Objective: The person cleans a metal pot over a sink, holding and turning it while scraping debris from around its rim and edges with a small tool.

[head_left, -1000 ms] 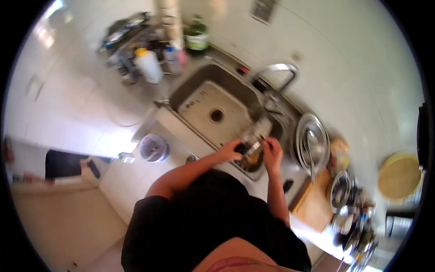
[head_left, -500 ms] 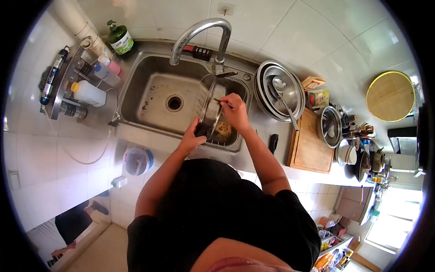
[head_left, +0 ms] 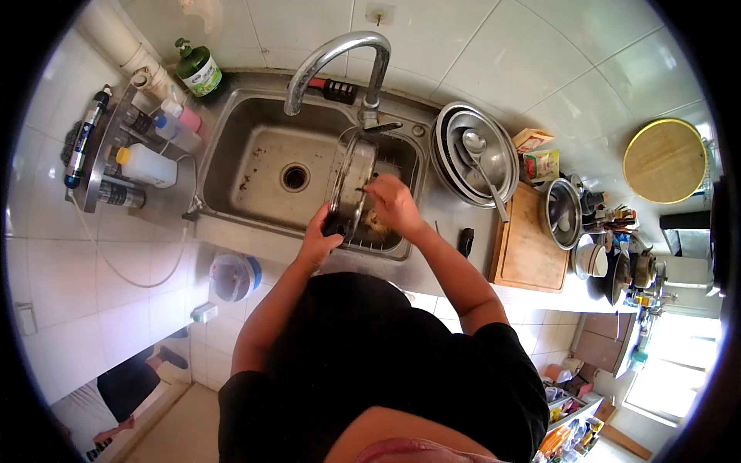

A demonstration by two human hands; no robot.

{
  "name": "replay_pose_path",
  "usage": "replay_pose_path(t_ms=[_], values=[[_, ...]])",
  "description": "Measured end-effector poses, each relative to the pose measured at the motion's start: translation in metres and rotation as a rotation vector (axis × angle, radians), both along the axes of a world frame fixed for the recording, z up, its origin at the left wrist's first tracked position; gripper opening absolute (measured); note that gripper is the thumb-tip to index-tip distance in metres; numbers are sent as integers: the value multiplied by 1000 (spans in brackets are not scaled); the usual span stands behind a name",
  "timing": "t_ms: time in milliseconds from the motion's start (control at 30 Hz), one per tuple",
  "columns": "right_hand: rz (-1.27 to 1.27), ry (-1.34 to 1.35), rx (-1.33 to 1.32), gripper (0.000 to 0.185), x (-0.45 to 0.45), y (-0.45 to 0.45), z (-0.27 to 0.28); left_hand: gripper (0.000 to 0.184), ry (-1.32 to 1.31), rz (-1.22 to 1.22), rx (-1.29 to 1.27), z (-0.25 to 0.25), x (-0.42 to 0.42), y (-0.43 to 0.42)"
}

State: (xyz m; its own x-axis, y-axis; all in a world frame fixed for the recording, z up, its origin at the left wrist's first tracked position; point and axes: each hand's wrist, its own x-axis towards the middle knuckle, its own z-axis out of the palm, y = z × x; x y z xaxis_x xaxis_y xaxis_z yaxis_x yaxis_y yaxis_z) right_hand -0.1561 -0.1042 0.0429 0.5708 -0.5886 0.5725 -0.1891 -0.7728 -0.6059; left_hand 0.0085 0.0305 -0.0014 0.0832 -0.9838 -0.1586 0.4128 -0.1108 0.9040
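Note:
My left hand [head_left: 318, 241] is wrapped round the lower edge of a shiny metal pan or bowl [head_left: 354, 174], which is tipped on its side over the divider of the double sink [head_left: 231, 147]. Against its right side is my right hand [head_left: 392, 202], fingers pinched together; whatever they hold is too small and blurred to make out. Below the hands, in the right basin, lie yellowish-brown scraps [head_left: 377, 224] on a wire rack. The faucet [head_left: 340, 46] arches above the left basin.
Stacked metal bowls [head_left: 441, 154] with a ladle [head_left: 486, 174] stand right of the sink, beside a wooden cutting board [head_left: 532, 247]. A green bottle [head_left: 201, 73] and a small shelf [head_left: 104, 147] are at left. Lower left, another person [head_left: 127, 390] is partly visible.
The view has swung round and sharpened. In the last half second, my right hand has moved slightly down along the tipped metal vessel, while my left hand keeps its hold.

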Motion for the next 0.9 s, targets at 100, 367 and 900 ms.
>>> replay_pose_path(t_ms=[100, 367, 900], values=[[-33, -18, 95, 15, 2, -5, -3, 73, -2, 1, -9, -3, -3, 3], [-121, 2, 271, 13, 8, -17, 0, 70, -1, -11, -48, 1, 0, -1], [44, 24, 193, 11, 24, -7, 14, 69, -9, -12, -57, -2, 0, -1]])
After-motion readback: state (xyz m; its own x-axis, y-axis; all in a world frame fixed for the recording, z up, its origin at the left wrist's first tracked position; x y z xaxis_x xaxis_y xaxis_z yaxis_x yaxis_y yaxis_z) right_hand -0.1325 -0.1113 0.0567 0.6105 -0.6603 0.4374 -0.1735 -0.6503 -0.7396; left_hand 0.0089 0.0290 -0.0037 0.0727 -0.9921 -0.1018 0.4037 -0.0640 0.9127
